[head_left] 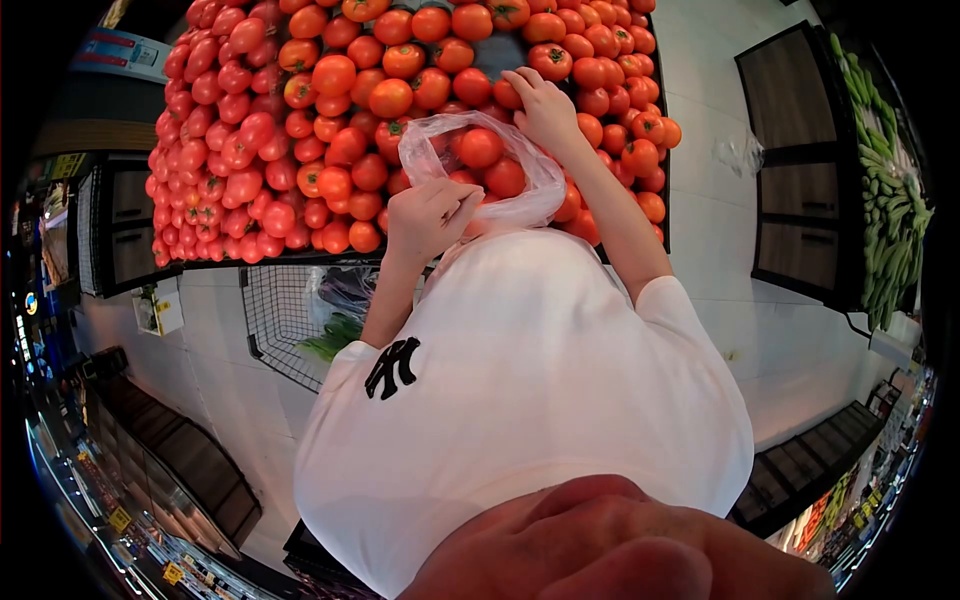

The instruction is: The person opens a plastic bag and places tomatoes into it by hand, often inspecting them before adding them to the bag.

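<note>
A clear plastic bag [545, 190] lies open against the front of the tomato pile, with several red tomatoes showing inside its mouth. My left hand [430, 218] is closed at the bag's near left edge, its fingers pinched on the plastic. Beyond the bag's far right rim, my right hand [540, 108] reaches over the pile, fingers bent around a red tomato [507, 95]. More tomatoes [390, 98] surround both hands, and a dark bare patch [498, 52] of the display shows just past the right fingertips.
Paler, pinkish tomatoes [243, 185] fill the display's left side. A wire cart [280, 315] with bagged greens stands below its front edge at left. Across the tiled floor [705, 220] at right is a stand [800, 170] of long green vegetables [880, 185].
</note>
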`<state>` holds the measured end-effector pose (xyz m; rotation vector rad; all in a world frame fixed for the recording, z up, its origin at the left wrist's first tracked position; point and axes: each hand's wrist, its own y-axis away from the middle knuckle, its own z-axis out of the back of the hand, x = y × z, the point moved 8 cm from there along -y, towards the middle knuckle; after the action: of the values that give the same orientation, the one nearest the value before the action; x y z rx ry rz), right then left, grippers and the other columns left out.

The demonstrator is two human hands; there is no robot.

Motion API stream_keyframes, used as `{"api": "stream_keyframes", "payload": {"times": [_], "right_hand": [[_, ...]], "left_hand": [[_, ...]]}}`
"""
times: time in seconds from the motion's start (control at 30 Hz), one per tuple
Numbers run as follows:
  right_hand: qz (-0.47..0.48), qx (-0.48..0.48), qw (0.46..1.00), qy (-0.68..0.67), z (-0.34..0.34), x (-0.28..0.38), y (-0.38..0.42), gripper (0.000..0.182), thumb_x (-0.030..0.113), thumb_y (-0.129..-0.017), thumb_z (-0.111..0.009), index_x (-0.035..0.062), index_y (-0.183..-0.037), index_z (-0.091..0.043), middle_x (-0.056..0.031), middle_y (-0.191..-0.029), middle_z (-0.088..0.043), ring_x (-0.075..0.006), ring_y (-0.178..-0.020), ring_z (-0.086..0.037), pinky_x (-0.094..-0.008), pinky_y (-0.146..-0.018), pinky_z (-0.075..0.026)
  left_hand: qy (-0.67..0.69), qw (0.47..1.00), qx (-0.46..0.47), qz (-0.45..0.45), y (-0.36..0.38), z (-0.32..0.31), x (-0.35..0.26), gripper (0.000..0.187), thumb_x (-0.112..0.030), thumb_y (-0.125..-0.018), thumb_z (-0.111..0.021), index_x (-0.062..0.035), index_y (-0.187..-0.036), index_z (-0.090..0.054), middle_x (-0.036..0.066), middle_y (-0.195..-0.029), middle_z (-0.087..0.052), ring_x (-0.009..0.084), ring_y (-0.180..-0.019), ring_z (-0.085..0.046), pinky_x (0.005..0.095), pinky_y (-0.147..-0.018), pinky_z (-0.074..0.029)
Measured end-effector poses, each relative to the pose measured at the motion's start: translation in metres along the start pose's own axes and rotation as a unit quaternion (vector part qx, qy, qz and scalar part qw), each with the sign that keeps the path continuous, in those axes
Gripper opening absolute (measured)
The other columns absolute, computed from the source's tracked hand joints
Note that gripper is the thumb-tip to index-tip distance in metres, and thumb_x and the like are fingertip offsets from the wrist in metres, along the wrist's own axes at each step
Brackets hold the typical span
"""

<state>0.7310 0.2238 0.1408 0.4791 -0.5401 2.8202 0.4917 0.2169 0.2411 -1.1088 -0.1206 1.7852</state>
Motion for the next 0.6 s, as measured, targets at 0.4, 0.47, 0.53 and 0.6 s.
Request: {"api": "stream_keyframes", "payload": {"times": [0.4, 0.47, 0.53, 0.6], "right_hand": [[-0.171, 0.007, 0.779, -0.603, 0.066, 0.032, 0.053, 0.057, 0.029, -0.094, -0.079, 0.0005, -0.135, -0.053, -0.009, -0.125, -0.065, -0.0139, -0.108, -0.064, -0.0302, -0.093, -0.054], [-0.188, 0.053, 0.722, -0.663, 0.073, 0.057, 0.072, 0.053, 0.027, -0.097, -0.075, 0.0027, -0.138, -0.052, -0.0089, -0.128, -0.065, -0.0162, -0.119, -0.061, -0.0327, -0.103, -0.05], [-0.161, 0.074, 0.671, -0.72, 0.087, 0.089, 0.078, 0.06, 0.024, -0.098, -0.074, 0.0038, -0.147, -0.045, -0.0116, -0.141, -0.056, -0.0203, -0.128, -0.057, -0.0354, -0.109, -0.048], [-0.133, 0.074, 0.677, -0.72, 0.093, 0.101, 0.083, 0.069, 0.018, -0.095, -0.077, 0.0044, -0.152, -0.041, -0.0128, -0.15, -0.048, -0.0221, -0.134, -0.053, -0.0369, -0.113, -0.046]], "left_hand": [[0.004, 0.997, -0.04, 0.063, -0.005, 0.004, -0.008, 0.042, -0.016, -0.078, -0.087, -0.0072, -0.117, -0.071, 0.008, -0.101, -0.073, 0.0239, -0.087, -0.069, 0.0334, -0.074, -0.055], [0.035, 0.997, -0.052, 0.053, -0.013, -0.008, -0.015, 0.064, -0.018, -0.076, -0.089, -0.007, -0.133, -0.062, 0.011, -0.117, -0.07, 0.027, -0.099, -0.069, 0.035, -0.082, -0.056], [0.065, 0.996, -0.036, 0.058, -0.015, -0.017, -0.019, 0.082, -0.021, -0.075, -0.091, -0.0073, -0.146, -0.052, 0.014, -0.128, -0.067, 0.0298, -0.108, -0.068, 0.0371, -0.089, -0.056], [0.078, 0.993, -0.024, 0.083, -0.011, -0.022, -0.016, 0.092, -0.025, -0.07, -0.093, -0.0076, -0.15, -0.05, 0.017, -0.127, -0.067, 0.0306, -0.109, -0.068, 0.0393, -0.091, -0.056]]}}
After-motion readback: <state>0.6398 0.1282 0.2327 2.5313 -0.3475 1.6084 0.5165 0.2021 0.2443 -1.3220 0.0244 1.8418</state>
